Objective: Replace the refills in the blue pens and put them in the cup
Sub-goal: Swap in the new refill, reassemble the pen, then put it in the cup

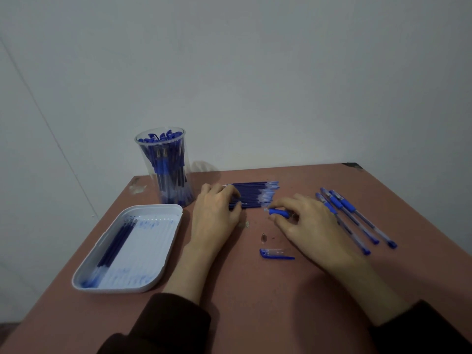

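Note:
A row of blue refills [251, 195] lies at the table's far middle. My left hand [215, 213] rests on the row's left end, fingers curled over the refills. My right hand [309, 223] grips a blue pen barrel [278, 212] by its rubber grip, just right of the refills. A pen cap [275, 254] and a small metal tip [263, 237] lie loose on the table between my forearms. Several blue pens [357, 218] lie side by side right of my right hand. A clear cup [166, 167] full of blue pens stands at the far left.
A white tray [153, 251] with a few used refills along its left side sits at the near left of the brown table [255, 302]. A grey wall rises right behind the table. The table's far right corner [353, 165] is chipped.

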Demonstrator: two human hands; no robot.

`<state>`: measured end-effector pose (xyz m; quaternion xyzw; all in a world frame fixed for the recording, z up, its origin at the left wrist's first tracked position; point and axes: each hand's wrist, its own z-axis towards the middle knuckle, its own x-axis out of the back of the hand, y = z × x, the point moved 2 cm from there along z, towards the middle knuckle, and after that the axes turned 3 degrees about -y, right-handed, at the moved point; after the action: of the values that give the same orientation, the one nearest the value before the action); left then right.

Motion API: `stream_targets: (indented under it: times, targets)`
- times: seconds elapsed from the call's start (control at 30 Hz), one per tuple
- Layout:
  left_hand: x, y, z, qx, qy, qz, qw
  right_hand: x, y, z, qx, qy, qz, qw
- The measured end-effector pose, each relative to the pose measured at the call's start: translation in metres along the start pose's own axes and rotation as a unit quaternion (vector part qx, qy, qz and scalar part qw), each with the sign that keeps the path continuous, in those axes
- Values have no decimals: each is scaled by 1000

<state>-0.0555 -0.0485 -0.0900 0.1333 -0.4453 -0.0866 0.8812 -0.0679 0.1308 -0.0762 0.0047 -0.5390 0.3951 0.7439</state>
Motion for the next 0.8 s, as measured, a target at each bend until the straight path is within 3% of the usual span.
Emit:
stream_targets:
  times: [0.13,0.27,0.37,0.47,0.53,0.8]
  targets:
    - [24,-1,-13,-11,56,-13,998,-2,-7,-4,31,8,28,999]
    - [70,-22,-35,70,88,45,993,-7,-12,-6,58,-13,35,998]
    - [96,-59,-50,162,-1,161,974,-8,-14,-8,67,-17,44,997]
    - [111,-90,-62,255,-115,283,917,-8,-15,-8,69,-15,45,996]
    - [114,-99,-68,273,-160,318,894,-7,-16,-8,69,-12,48,996]
    - [109,-98,-66,282,-162,287,901,-7,-13,-8,60,-20,47,997]
